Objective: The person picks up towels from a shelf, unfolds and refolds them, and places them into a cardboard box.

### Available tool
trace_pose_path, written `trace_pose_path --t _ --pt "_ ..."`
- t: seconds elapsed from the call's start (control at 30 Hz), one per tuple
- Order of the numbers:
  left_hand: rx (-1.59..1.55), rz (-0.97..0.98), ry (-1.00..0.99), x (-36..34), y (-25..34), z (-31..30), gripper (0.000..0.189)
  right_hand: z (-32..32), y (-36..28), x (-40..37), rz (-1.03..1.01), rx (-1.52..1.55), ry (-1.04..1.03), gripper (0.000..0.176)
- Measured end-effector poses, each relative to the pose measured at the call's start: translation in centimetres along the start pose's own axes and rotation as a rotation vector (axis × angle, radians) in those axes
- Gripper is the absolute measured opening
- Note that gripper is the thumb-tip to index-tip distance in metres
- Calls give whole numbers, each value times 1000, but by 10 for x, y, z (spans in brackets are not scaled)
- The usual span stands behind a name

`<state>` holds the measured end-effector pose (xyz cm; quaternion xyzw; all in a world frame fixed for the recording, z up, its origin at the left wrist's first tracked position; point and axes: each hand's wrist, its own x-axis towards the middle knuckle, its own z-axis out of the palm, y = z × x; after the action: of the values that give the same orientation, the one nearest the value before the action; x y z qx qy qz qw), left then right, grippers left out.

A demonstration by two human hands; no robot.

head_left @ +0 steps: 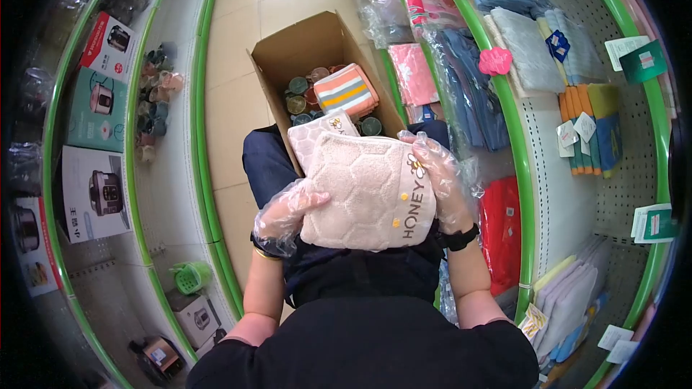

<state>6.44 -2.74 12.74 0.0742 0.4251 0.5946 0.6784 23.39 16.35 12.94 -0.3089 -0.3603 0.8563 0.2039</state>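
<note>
Between my two plastic-gloved hands is a folded pale pink towel (360, 191) with a honeycomb pattern, the word HONEY and a bee on its right side. My left hand (288, 215) holds its left edge, thumb on top. At the upper right edge, my right hand (441, 184) grips it near the bee. Just beyond the towel stands an open cardboard box (295, 47). Inside it lie a striped orange, white and grey towel (346, 91), another pale honeycomb towel (311, 138) partly covered by the held one, and several round jar-like items (297, 86).
Green-edged shelves rise on both sides. Boxed cookers (96, 191) and a green basket (191, 276) sit on the left. Folded towels (530, 57), a pink packet (413, 74) and a red packet (500, 234) are on the right. Tiled floor (234, 65) shows ahead.
</note>
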Motion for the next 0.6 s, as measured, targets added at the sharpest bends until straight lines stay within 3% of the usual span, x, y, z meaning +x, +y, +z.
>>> trace_pose_path --t 0.2,0.37,0.6 --pt "-7 14 122 11 -4 -6 44 -22 18 14 -70 -15 43 18" --pt "-75 -37 177 18 -5 -11 39 -26 15 15 -149 -320 76 11" --pt "-66 19 334 17 -16 -16 41 -25 14 14 -71 -228 114 14"
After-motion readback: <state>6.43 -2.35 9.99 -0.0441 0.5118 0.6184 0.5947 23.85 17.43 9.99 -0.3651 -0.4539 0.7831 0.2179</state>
